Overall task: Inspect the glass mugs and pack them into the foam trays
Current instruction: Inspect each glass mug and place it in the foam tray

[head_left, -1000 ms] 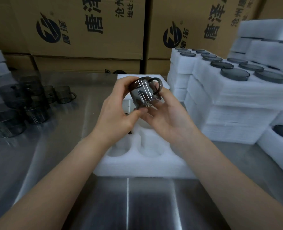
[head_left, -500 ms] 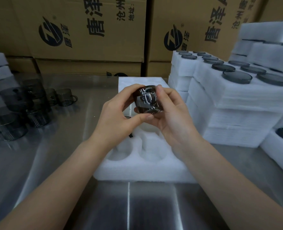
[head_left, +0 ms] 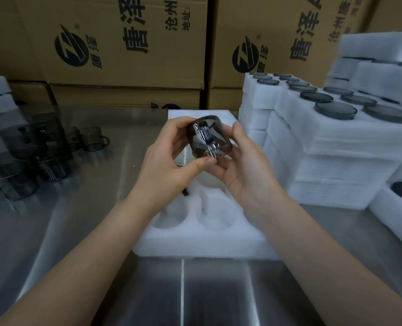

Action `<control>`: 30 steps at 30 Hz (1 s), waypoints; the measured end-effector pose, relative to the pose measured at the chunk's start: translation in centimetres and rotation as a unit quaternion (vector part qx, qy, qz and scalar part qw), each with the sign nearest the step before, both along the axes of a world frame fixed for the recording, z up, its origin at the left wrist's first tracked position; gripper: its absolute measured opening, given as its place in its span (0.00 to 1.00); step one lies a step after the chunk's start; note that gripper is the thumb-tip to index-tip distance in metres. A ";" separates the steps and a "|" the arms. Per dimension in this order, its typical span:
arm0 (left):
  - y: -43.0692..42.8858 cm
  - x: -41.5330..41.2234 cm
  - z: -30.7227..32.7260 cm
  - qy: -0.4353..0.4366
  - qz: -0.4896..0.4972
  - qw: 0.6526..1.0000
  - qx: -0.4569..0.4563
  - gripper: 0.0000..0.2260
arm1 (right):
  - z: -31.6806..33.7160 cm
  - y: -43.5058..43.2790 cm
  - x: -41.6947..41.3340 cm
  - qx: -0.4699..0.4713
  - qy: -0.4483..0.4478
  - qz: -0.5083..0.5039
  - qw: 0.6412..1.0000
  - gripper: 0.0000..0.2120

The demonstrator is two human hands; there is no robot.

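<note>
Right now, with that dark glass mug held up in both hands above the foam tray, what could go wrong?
1. The glass mug is tilted in mid-air between the left hand and right hand. Smooth glass might slip and hit the foam tray or the metal table.
2. The loose mugs sit crowded together at the left, so a careless reach could knock them together and chip them.
</note>
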State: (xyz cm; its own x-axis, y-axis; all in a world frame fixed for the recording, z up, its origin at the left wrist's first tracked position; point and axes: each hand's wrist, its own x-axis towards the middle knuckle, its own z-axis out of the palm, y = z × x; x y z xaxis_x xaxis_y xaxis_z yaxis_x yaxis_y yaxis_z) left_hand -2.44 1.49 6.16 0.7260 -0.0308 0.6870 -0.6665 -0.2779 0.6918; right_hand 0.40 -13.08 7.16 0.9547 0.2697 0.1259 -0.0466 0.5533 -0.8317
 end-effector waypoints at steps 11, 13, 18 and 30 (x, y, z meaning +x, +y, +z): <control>0.5 0.6 0.3 0.048 0.014 0.983 -0.178 0.16 | -0.7 1.0 -1.2 -0.289 -0.322 -0.132 0.892 0.32; 0.5 0.6 0.2 0.057 0.011 0.985 -0.164 0.16 | -0.8 1.2 -1.1 -0.328 -0.347 -0.165 0.863 0.32; 0.7 0.8 0.2 0.099 0.025 0.985 -0.138 0.21 | -0.7 1.0 -0.9 -0.340 -0.313 -0.152 0.874 0.32; 0.1 0.1 -0.2 0.070 0.062 0.995 0.018 0.04 | 0.3 -0.3 0.2 -0.140 -0.074 -0.103 0.982 0.05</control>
State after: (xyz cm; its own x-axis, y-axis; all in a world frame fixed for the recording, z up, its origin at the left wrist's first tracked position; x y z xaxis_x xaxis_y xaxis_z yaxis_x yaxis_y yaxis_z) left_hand -2.37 1.59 5.96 0.8141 0.0426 0.5792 -0.5234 -0.3783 0.7635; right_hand 0.62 -13.42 7.47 0.9692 0.1170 0.2167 0.1759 0.2872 -0.9416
